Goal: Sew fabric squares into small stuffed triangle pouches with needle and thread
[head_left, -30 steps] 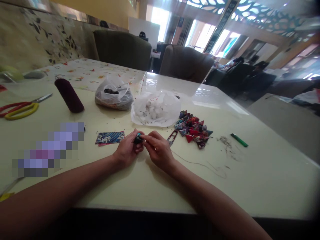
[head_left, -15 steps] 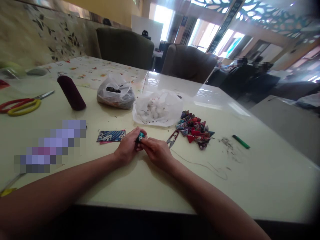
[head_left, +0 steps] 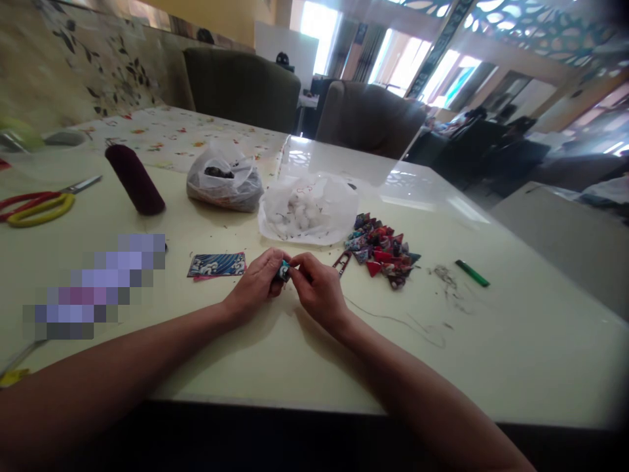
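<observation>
My left hand (head_left: pixel 254 282) is closed around a small teal, white and dark patterned fabric piece (head_left: pixel 283 270), which shows between thumb and fingers. My right hand (head_left: pixel 320 290) meets it from the right, thumb and forefinger pinched at its edge; whatever is between those fingertips is too small to make out. Left of my left hand lies a blue wave-patterned cloth rectangle (head_left: pixel 216 265) over a pink one. Just beyond my right hand are thread snips (head_left: pixel 343 263), partly hidden by it. A pale thread (head_left: pixel 393 317) trails over the table on the right.
Behind my hands sit a plastic bag of white stuffing (head_left: pixel 304 213) and another bag (head_left: pixel 223 183). Stitched fabric pieces (head_left: pixel 381 249) are heaped to the right, near a green-handled tool (head_left: pixel 472 273) and thread scraps (head_left: pixel 445 276). Leftward are scissors (head_left: pixel 42 206) and a maroon cylinder (head_left: pixel 135 180).
Both hands have shifted slightly right with the fabric piece. My right hand's knuckles are raised, and it now covers more of the snips. The view has tilted slightly.
</observation>
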Tool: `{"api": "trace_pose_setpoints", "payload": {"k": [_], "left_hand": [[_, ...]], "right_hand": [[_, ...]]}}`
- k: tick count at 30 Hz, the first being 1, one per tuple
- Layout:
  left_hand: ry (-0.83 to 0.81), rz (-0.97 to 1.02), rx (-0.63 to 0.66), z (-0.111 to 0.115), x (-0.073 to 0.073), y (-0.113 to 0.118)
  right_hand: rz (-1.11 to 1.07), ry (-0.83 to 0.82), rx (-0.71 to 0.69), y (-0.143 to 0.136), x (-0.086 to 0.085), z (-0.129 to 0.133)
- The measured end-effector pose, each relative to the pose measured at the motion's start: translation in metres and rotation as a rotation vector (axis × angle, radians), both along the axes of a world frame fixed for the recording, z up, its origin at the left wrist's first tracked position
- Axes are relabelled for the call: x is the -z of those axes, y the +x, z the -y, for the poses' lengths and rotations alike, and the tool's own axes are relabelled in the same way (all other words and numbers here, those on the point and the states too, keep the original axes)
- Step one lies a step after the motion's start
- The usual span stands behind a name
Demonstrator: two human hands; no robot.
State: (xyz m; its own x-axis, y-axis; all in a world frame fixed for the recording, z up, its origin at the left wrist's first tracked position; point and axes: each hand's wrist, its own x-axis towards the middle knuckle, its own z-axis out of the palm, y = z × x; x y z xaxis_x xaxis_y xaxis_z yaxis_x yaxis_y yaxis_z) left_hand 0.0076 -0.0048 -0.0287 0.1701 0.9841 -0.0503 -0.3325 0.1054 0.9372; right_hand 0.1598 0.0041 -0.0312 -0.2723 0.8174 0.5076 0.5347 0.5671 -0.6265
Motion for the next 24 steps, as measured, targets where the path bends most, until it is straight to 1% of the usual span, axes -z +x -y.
{"api": "trace_pose_setpoints", "payload": {"k": [3,7,11,14,16,21,24], "left_hand": [[-0.071,0.095,-0.033,-0.002,0.0009,0.002],[-0.115,0.182,-0.066,-0.0058,0.0031,0.0024],[-0.105,0.139,-0.071,-0.0037,0.0028,0.001],[-0.099,0.072,-0.055,-0.0013,0.0025,0.0008],[-0.11,0.068,-0.053,-0.0016,0.0027,0.0013],[-0.153,0.189,-0.085,-0.0035,0.0009,0.0026],[-0.14,0.117,-0.078,-0.0014,-0.0025,0.0022]], "right_hand": [[-0.029,0.021,0.015,0.0009,-0.0014,-0.0004],[-0.02,0.068,-0.074,0.0012,-0.0001,0.0001],[0.107,-0.006,-0.106,-0.0002,0.0024,0.0018],[0.176,-0.082,-0.142,-0.001,0.0018,0.0024],[0.213,-0.113,-0.16,-0.0011,0.0006,0.0023],[0.254,-0.119,-0.141,-0.0021,-0.0005,0.0026],[0.283,-0.117,-0.146,-0.0035,0.0003,0.0031]]}}
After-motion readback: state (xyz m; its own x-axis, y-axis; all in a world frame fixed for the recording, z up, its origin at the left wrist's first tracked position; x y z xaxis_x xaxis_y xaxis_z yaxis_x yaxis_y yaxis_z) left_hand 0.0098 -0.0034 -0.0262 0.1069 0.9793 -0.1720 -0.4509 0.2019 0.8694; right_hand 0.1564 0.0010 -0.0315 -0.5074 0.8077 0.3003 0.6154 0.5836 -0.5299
